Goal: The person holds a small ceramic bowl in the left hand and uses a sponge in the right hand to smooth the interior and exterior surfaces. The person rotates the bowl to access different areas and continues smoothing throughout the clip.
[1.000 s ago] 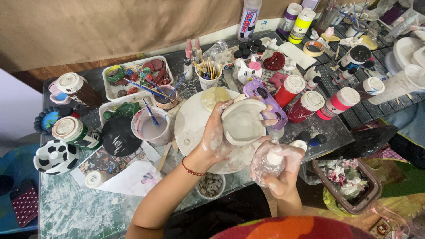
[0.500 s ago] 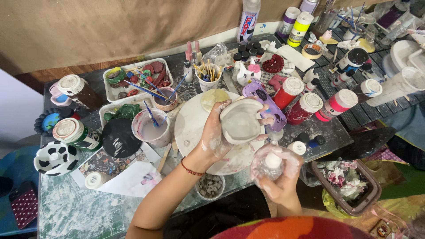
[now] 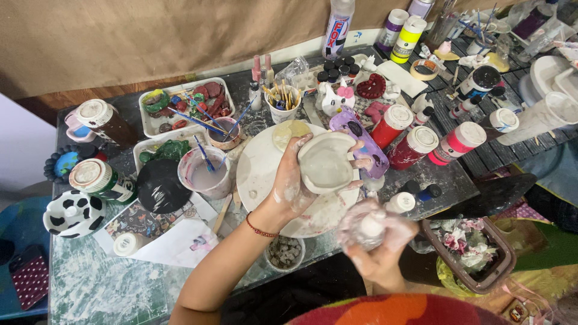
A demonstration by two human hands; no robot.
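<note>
Right hand (image 3: pixel 376 253) has dropped slightly toward the body; grey clay bowl (image 3: pixel 326 162) barely shifted.
Left hand (image 3: pixel 293 180) fingers wrap the bowl, held above the round white plate (image 3: pixel 265 174). Right fingers close on a blurred small white bottle (image 3: pixel 370 225), below the bowl. Likely mid-coating; next move needs bottle brought up to the bowl.

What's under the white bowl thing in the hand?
Under the white bowl, held by the left hand, sits a round white plate. The plate's middle is hidden by hand and bowl.
</note>
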